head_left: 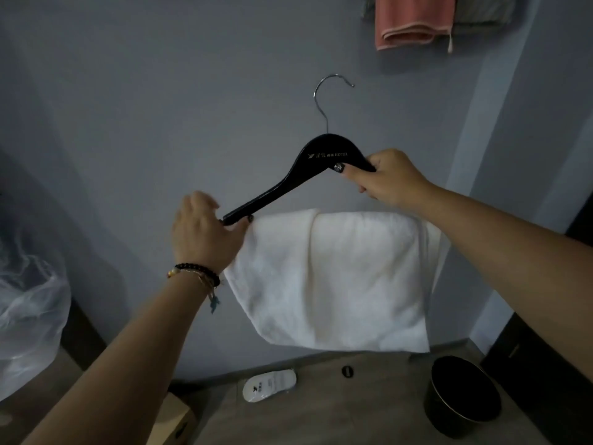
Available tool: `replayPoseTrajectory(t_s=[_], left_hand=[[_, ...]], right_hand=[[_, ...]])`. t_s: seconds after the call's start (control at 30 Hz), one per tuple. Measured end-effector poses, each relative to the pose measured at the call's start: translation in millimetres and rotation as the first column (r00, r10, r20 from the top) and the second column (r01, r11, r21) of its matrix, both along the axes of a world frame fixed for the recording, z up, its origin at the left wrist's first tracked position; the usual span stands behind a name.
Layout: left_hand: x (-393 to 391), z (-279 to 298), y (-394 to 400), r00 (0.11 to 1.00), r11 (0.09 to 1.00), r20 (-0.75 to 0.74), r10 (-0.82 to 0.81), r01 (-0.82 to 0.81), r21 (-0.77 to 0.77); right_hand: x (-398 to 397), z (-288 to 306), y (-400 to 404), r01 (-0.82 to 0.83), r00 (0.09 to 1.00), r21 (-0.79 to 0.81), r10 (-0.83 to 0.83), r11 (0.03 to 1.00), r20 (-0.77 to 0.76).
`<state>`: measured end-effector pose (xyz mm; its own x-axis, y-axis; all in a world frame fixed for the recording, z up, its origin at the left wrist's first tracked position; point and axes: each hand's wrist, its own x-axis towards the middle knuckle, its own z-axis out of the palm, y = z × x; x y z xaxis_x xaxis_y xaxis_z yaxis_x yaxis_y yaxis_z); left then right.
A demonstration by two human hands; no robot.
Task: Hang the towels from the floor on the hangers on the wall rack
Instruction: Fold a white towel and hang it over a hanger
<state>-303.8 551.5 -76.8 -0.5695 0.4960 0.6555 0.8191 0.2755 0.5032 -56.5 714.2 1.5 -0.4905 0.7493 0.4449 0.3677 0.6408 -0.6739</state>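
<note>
At mid-frame a black wooden hanger with a silver metal hook (316,168) is held tilted, its left end lower. The left hand (205,232) grips that low end; the right hand (390,179) pinches the right shoulder. A folded white towel (333,281) drapes beneath. At upper right hangs a folded pink towel (414,20); at lower right stands a round black bin (462,396).

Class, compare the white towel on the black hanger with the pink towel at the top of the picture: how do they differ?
The white towel looks wider and thicker than the pink towel. The white towel is on a hanger held by both hands; the pink towel already hangs high by the wall. Both hang folded.
</note>
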Motion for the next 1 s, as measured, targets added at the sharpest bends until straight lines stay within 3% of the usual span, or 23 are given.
replayPoseTrajectory(t_s=[0.07,0.13,0.23,0.33,0.4,0.5,0.57,0.67,0.73,0.9,1.0], left_hand=[[13,15,3,0.945,0.97,-0.221,-0.243,0.239,-0.046],[27,30,11,0.875,0.897,-0.227,-0.428,0.381,-0.223],[29,35,19,0.844,0.788,0.044,-0.534,0.516,-0.336],[38,15,21,0.692,0.679,0.434,-0.577,0.702,-0.217],[48,-7,24,0.687,0.713,0.496,-0.531,0.679,-0.175],[53,-40,24,0.81,0.807,0.434,-0.395,0.532,-0.257],[51,-57,18,0.828,0.825,0.448,-0.338,0.49,-0.282],[54,-76,13,0.808,0.819,0.5,-0.311,0.495,-0.291],[59,-82,12,0.791,0.813,0.528,-0.31,0.509,-0.284],[69,-87,12,0.763,0.831,0.567,-0.312,0.508,-0.226],[70,-89,11,0.747,0.843,0.59,-0.307,0.501,-0.196]], right_hand=[[-6,-2,-2,-0.035,0.999,0.0,0.035,0.999,0.015],[-11,-4,-7,-0.054,0.997,0.017,0.053,0.998,0.054],[-9,-11,-14,-0.115,0.992,-0.04,0.117,0.993,0.052],[0,-27,-13,-0.161,0.987,-0.084,0.16,0.983,-0.02],[12,-38,-7,-0.082,0.979,-0.03,0.075,0.996,-0.189],[44,-69,1,0.256,0.887,-0.014,-0.241,0.966,-0.395],[60,-104,1,0.397,0.872,-0.109,-0.411,0.911,-0.266],[56,-159,-9,0.333,0.943,-0.239,-0.318,0.912,0.1],[46,-183,-16,0.278,0.96,-0.278,-0.251,0.919,0.127],[23,-200,-16,0.375,0.927,-0.247,-0.355,0.894,0.121],[16,-195,-11,0.38,0.921,-0.298,-0.331,0.876,0.205]])
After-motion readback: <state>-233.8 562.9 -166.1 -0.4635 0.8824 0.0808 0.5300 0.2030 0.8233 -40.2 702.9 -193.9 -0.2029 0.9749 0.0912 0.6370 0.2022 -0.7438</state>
